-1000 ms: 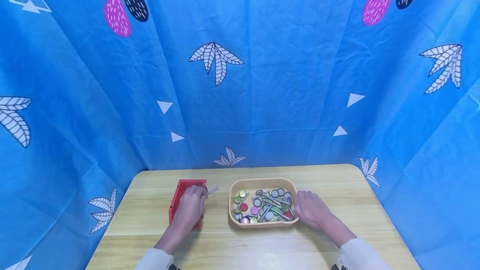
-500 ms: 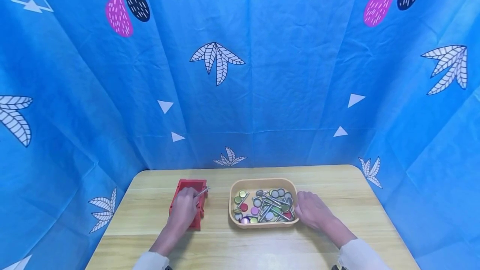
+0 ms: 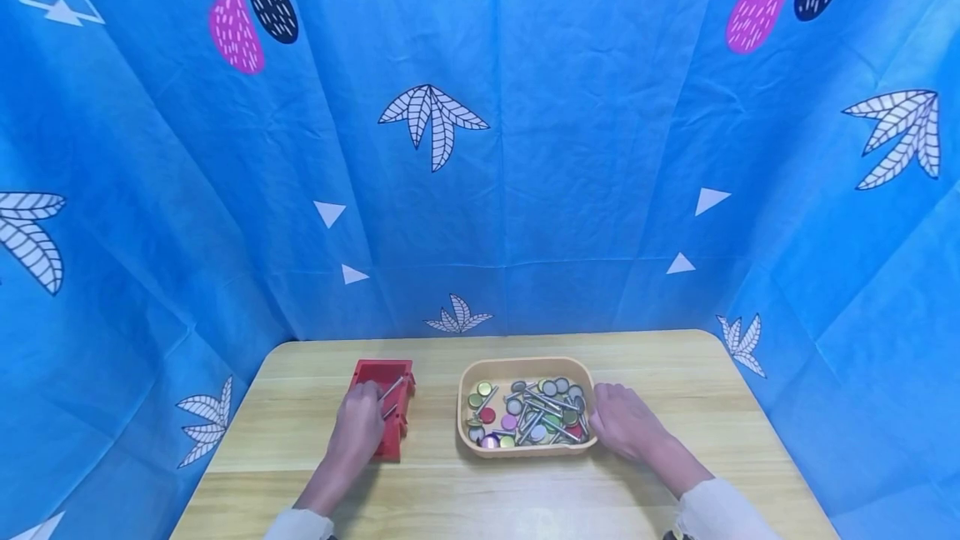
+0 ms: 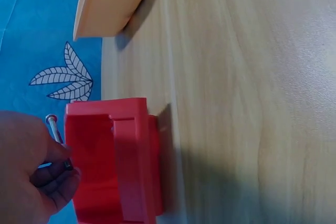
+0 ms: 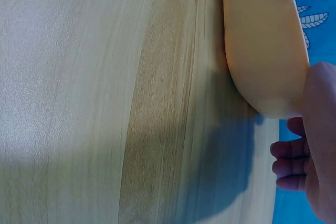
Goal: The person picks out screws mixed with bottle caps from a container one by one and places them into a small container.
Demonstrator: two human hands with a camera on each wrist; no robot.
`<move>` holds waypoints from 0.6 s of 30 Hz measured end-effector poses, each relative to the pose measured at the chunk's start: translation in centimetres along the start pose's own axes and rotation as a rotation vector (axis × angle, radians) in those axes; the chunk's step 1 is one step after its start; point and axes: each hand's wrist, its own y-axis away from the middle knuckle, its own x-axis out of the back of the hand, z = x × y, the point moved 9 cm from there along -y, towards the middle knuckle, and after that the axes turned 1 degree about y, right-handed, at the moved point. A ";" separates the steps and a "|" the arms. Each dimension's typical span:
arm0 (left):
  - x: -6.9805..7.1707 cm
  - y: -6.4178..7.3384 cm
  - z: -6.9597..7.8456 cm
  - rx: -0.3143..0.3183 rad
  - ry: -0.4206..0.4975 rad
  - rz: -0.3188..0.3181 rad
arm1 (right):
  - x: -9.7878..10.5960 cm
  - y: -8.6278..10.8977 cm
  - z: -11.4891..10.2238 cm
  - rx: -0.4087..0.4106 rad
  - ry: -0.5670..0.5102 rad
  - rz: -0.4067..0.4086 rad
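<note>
My left hand [image 3: 358, 423] is over the left side of a red plastic bin [image 3: 392, 445]. Its thumb and fingers pinch a silver metal screw [image 3: 392, 387], whose round head [image 4: 51, 118] sticks out past the fingers in the left wrist view. A second thin metal shaft [image 3: 389, 412] shows by the fingers, its other end hidden. My right hand [image 3: 624, 421] grips the right end of a tan tray [image 5: 268, 45], thumb side at the rim and fingers curled beneath it. Inside the tray lie silver screws [image 3: 558, 426] and bottle caps [image 3: 510, 422] in several colours.
Both containers stand on a light wooden table [image 3: 495, 498], the red bin left of the tray with a strip of tabletop between them. A blue patterned cloth [image 3: 570, 190] hangs behind the table and along both sides.
My left hand has drawn left and toward me across the red bin, the screw swinging to a steeper angle. My right hand stays at the tray's end.
</note>
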 end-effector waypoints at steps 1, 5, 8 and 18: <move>-0.1 0.0 -0.1 0.005 -0.004 -0.005 | 0.0 0.0 0.0 -0.001 0.000 0.002; -0.5 0.2 -0.5 0.007 -0.038 -0.023 | -0.1 0.1 0.0 -0.013 -0.005 -0.009; -0.7 0.4 -0.6 -0.022 -0.064 -0.023 | -0.2 0.0 0.1 -0.017 -0.007 -0.019; -2.4 0.6 -0.6 -0.063 -0.168 -0.146 | -0.4 -0.1 0.2 -0.028 -0.019 -0.041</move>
